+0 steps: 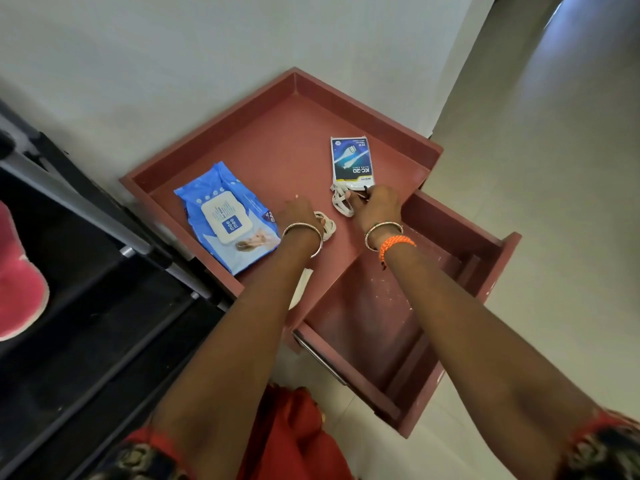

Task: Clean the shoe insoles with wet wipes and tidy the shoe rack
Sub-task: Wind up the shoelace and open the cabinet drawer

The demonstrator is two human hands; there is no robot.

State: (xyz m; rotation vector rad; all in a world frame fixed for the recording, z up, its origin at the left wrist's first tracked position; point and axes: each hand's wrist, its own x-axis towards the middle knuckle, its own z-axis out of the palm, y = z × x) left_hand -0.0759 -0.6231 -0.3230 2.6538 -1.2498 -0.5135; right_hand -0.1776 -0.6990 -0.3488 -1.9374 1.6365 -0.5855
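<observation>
A blue pack of wet wipes (227, 216) with a white flip lid lies on the reddish-brown cabinet top (277, 143). My left hand (298, 214) reaches over a white coiled cord (328, 228) just right of the pack, and its fingers are hidden from me. My right hand (375, 204) pinches another white coiled cord (341, 202) at the near end of a blue-and-white cable packet (351, 161). A white wipe (300, 287) shows under my left forearm at the top's near edge.
The cabinet's drawer (450, 265) stands pulled out below my right arm, nothing visible inside. A black shoe rack (86, 271) stands to the left with a pink shoe (17, 278) on it. Pale wall behind, tiled floor to the right.
</observation>
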